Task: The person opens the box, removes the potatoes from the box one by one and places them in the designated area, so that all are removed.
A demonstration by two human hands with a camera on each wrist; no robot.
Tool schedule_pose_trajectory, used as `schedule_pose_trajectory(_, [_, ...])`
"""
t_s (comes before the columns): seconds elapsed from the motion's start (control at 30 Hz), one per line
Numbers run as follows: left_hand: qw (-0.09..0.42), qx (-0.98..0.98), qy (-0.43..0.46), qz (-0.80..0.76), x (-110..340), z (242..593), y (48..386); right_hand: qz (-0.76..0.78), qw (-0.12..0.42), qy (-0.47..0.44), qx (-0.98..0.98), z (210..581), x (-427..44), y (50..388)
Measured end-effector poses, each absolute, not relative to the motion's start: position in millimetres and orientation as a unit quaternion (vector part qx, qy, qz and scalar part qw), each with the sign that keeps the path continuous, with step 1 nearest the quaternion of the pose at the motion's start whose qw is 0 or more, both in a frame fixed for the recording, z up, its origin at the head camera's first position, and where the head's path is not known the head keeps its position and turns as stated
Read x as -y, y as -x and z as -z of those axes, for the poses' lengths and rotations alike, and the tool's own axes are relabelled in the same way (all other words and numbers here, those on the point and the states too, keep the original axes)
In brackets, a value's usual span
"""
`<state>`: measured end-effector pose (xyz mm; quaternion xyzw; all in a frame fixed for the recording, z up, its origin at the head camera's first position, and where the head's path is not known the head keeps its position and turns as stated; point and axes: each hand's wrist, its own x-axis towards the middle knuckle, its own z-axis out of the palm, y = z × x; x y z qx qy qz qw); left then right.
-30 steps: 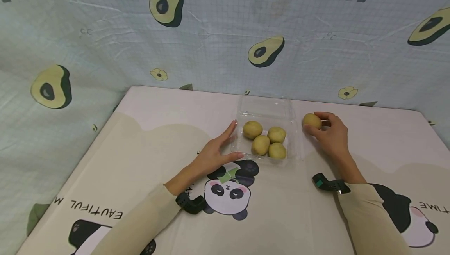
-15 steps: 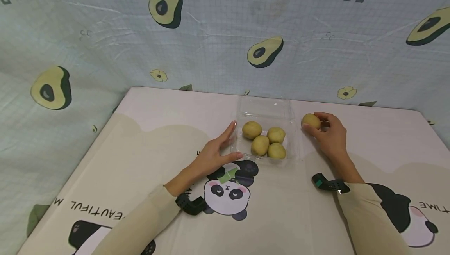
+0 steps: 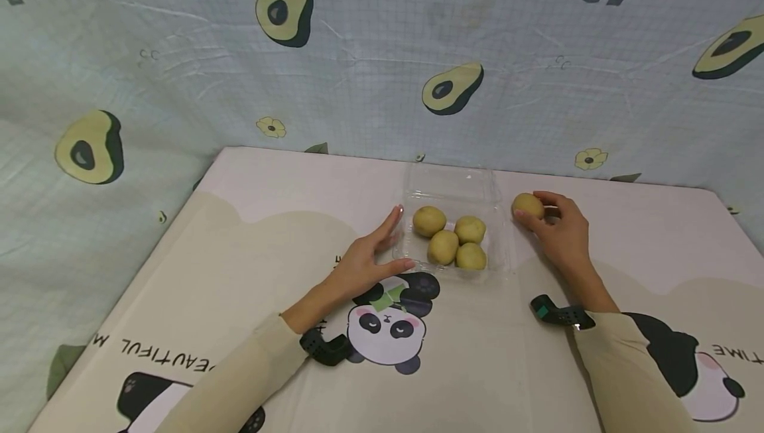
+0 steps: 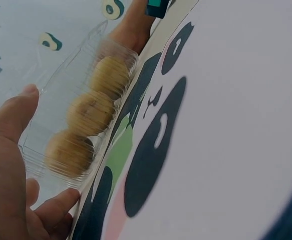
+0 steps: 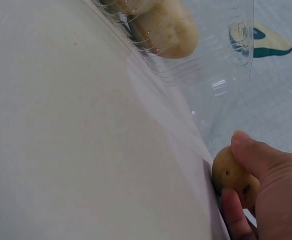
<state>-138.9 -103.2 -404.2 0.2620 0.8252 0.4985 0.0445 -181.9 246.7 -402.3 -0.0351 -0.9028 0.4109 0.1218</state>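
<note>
A clear plastic clamshell box (image 3: 495, 247) lies on the table with its lid raised at the back. Inside it are several potatoes (image 3: 443, 247), yellow-brown and rounded. My left hand (image 3: 361, 260) touches the box's left side, its thumb and fingers spread and mostly straight around the near-left corner. To the right of the box, my right hand (image 3: 564, 227) grips one more potato (image 3: 526, 205) between thumb and fingers. That potato (image 5: 228, 175) shows small dark spots in the right wrist view and sits at or very near the tabletop. The left wrist view shows the box's clear ribbed wall (image 4: 60, 175) in front of the potatoes.
A pale tablecloth (image 3: 465, 367) with panda prints covers the table. Behind the table's back edge hangs a sheet (image 3: 358, 35) printed with avocados. Each wrist wears a dark band, the left band (image 3: 325, 347) lying near the central panda print.
</note>
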Motion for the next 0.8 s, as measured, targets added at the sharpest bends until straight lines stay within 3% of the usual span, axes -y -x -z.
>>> schedule_pose_trajectory(0.8, [0.037,-0.828,-0.254,-0.498,104,407,141,-0.39,0.074,-0.005,0.918,388,-251,179])
